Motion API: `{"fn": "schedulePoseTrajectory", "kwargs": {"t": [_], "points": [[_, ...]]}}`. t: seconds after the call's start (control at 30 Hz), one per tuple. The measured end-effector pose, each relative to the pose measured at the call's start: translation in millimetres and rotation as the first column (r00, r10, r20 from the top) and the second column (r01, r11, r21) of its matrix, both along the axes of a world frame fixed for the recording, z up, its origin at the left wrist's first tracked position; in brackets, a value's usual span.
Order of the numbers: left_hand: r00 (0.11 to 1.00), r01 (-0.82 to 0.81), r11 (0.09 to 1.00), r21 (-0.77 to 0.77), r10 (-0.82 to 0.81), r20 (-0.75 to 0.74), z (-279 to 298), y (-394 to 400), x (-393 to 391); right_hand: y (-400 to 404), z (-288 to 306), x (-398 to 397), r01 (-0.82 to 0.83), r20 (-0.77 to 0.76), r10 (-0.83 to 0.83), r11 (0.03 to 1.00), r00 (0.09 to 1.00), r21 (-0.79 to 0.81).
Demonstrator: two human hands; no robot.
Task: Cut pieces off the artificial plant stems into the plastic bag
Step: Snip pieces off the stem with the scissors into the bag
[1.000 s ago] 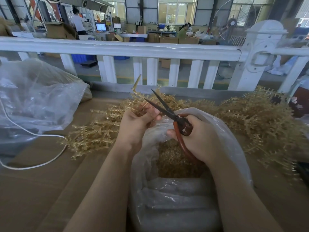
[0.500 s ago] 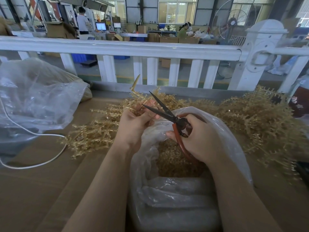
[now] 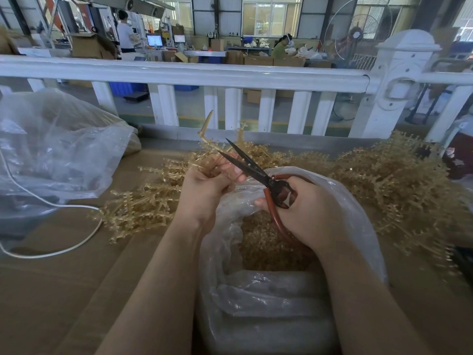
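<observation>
My left hand (image 3: 207,185) grips a golden plastic plant stem (image 3: 206,135) that sticks up and away from me. My right hand (image 3: 304,208) holds red-handled scissors (image 3: 256,170), whose dark blades are parted around the stem just above my left fingers. Both hands hover over the mouth of a clear plastic bag (image 3: 353,208) that holds a heap of small golden cut pieces (image 3: 263,242).
Piles of golden stems lie on the brown table to the left (image 3: 143,206) and right (image 3: 399,185). A second clear bag (image 3: 56,149) and a white cable (image 3: 51,206) sit at the left. A white railing (image 3: 194,75) runs behind the table.
The scissors and both hands have shifted slightly up and right, and the blades now stand a little narrower around the stem. The stem stays in my left hand.
</observation>
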State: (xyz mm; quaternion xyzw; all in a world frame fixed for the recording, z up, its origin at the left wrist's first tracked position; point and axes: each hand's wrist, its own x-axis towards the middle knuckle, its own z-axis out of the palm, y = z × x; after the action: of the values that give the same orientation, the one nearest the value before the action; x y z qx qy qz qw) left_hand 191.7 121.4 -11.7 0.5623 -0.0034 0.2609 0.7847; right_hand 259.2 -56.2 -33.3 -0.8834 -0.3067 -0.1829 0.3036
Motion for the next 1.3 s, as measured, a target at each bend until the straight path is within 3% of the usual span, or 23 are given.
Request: {"fn": "schedulePoseTrajectory", "kwargs": {"t": [0.37, 0.63, 1.3], "points": [[1.0, 0.0, 1.0, -0.008, 0.0, -0.017, 2.8, -1.2, -3.6, -0.2, -0.4, 0.1, 0.01, 0.001, -0.01, 1.0, 1.0, 0.003], [0.993, 0.021, 0.998, 0.06, -0.014, -0.115, 0.9, 1.4, -4.7, -1.8, 2.2, 0.3, 0.043, 0.038, -0.042, 0.999, 0.998, -0.019], [0.99, 0.102, 0.993, 0.065, -0.095, -0.106, 4.4, 3.8, -7.0, -0.5, -4.3, 4.7, 0.028, 0.079, -0.032, 0.998, 0.996, 0.05]]}}
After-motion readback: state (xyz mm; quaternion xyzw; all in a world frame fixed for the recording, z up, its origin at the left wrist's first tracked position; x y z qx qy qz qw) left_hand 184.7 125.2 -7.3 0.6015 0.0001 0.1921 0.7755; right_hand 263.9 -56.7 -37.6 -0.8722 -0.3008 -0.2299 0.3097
